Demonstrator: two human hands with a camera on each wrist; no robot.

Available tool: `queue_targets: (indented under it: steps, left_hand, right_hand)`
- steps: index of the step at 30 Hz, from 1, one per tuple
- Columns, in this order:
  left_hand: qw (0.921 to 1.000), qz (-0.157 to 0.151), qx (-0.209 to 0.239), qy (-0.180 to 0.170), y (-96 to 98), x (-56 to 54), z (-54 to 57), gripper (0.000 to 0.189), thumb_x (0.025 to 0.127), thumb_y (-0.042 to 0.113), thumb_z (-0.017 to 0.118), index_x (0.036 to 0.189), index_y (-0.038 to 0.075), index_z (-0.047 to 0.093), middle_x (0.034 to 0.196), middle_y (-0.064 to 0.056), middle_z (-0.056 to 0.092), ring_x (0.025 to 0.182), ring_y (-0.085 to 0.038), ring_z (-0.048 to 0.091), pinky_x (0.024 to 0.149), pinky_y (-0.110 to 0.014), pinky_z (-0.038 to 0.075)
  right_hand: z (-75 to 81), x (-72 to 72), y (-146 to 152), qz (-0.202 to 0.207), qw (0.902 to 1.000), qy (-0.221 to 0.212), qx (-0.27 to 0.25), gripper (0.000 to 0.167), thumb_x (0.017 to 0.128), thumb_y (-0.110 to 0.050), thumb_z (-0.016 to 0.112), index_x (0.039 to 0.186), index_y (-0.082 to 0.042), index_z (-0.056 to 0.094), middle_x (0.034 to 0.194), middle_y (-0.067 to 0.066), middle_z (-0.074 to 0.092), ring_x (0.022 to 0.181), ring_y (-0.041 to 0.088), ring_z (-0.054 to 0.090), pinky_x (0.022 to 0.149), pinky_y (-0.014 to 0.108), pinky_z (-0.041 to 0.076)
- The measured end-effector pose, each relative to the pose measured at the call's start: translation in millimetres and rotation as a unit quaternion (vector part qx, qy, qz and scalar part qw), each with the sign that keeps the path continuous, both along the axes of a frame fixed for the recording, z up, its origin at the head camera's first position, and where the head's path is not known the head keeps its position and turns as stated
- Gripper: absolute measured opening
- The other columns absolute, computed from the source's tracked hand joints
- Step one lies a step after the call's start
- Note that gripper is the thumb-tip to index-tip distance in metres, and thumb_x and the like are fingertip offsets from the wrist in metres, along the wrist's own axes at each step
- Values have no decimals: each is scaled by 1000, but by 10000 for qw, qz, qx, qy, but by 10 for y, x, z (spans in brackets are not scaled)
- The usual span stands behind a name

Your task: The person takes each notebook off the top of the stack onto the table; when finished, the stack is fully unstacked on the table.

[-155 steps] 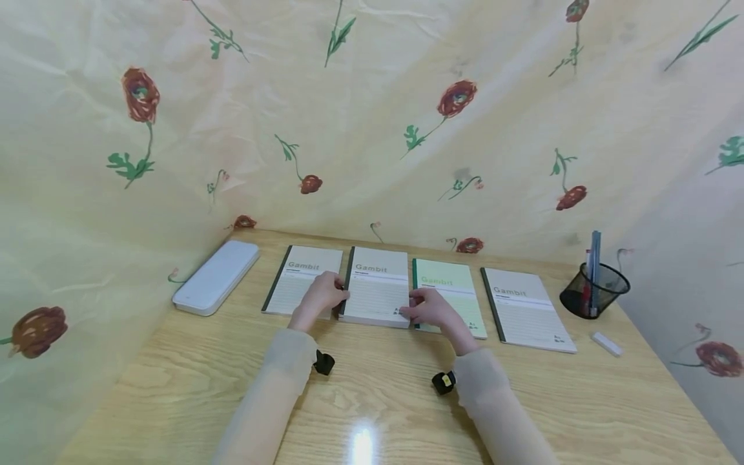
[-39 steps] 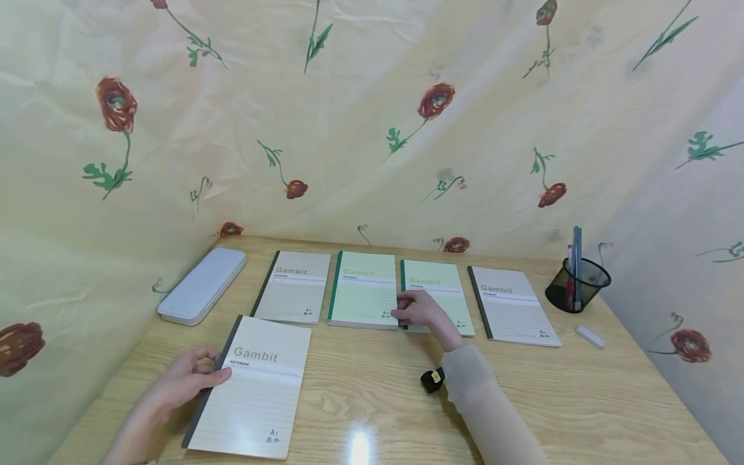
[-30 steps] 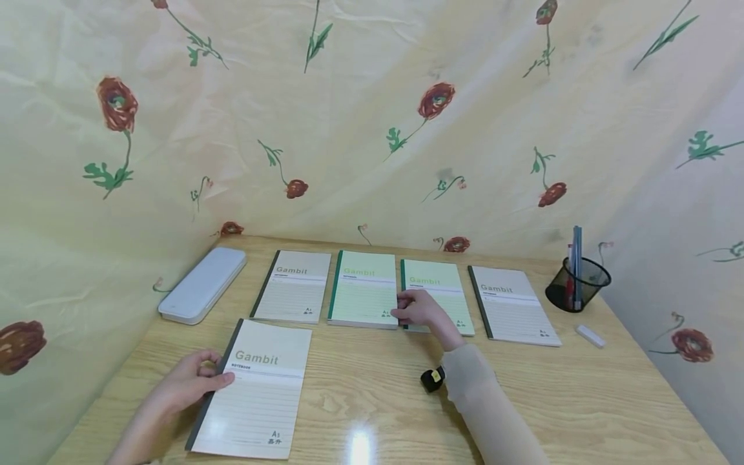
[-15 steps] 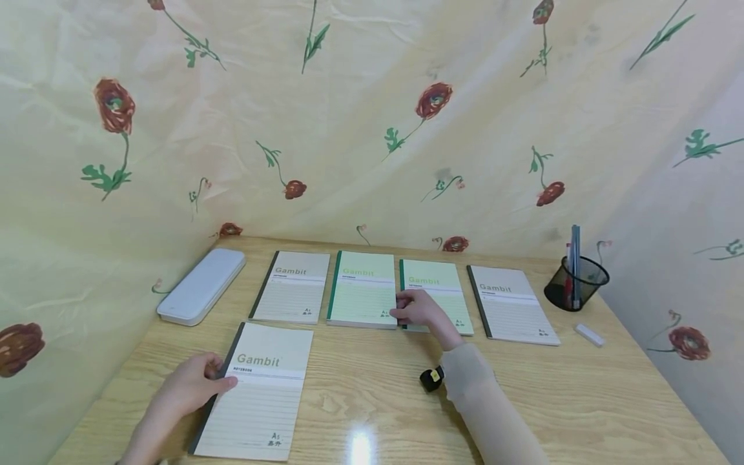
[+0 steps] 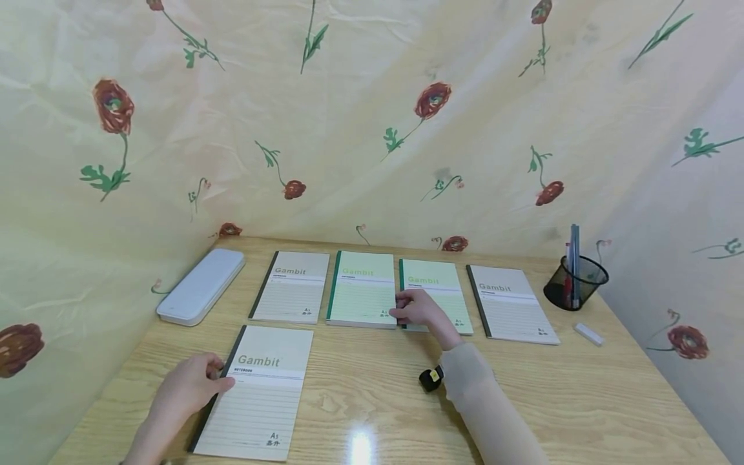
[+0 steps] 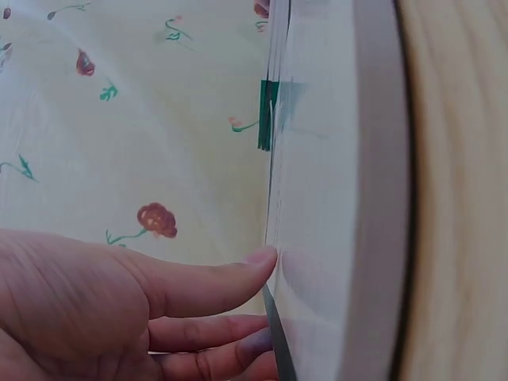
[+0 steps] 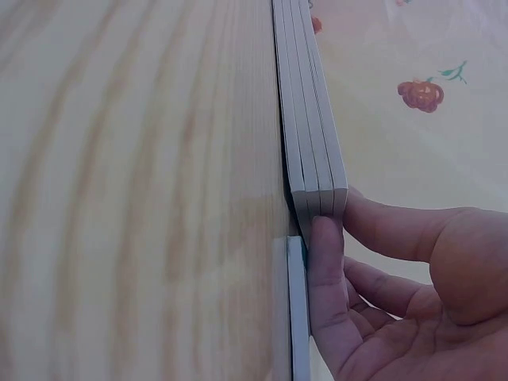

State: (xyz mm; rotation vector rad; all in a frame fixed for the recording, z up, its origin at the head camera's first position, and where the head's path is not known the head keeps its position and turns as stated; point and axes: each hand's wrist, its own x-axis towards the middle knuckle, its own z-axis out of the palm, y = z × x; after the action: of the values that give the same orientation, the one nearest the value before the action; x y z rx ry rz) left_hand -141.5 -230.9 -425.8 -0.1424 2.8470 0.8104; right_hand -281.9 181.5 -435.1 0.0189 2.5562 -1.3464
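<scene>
At the front left in the head view is a white Gambit notebook with a dark spine, cover up. My left hand pinches its spine edge, thumb on the cover; in the left wrist view the fingers reach round the spine. Behind it stands a stack of notebooks, a pale green one with a green spine on top. My right hand holds that stack's near right corner, the thumb on top and a finger along the side, as the right wrist view shows. This hand partly covers another green notebook.
A white notebook lies left of the stack, another white notebook to the far right. At the back left is a pale oblong case. A mesh pen holder and a small white eraser-like block are on the right.
The white notebook that topped the stack earlier is now at the front left in my left hand, and a green one shows on the stack. Lately it shifted slightly nearer; my right hand stayed put.
</scene>
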Motion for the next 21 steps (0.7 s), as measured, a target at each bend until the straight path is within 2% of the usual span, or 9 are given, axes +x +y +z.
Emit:
queue_targets:
  steps: [6,9,12,17,21]
  left_hand:
    - [9999,-73,-89,-62,-18,2,38,47,87,30,77,112,-8,63,91,-7,64,80,-24,58,72,-46,49]
    - [9996,-174,-182,83,-46,-8,86,49,89,35,73,112,-8,64,96,-11,67,86,-28,62,75,-50,50]
    - [9987,-280,-270,316,-56,-46,172,50,93,36,68,114,-9,64,96,-12,67,86,-29,63,73,-49,51]
    - [9958,-494,-265,718,19,-179,384,48,98,35,63,118,-9,62,97,-13,66,83,-26,62,69,-46,51]
    - [9912,-782,-46,1067,196,-350,553,40,99,30,62,114,-7,64,98,-14,67,85,-28,63,69,-45,51]
  right_hand:
    - [6,14,10,24,10000,8,-90,47,91,-4,71,133,10,55,99,12,60,79,19,66,77,33,58]
    - [7,19,8,25,9999,-7,-134,47,91,-4,71,134,10,54,100,13,60,80,19,66,77,33,58]
    - [6,20,5,16,9999,-30,-131,48,91,-4,72,133,9,55,100,12,60,81,20,65,77,32,57]
    - [1,25,6,34,10000,-20,-81,47,91,-5,72,133,8,55,100,12,61,81,20,65,77,32,57]
    - [3,32,8,26,9999,-13,-96,46,91,-5,71,133,7,56,100,12,60,82,20,65,77,32,57]
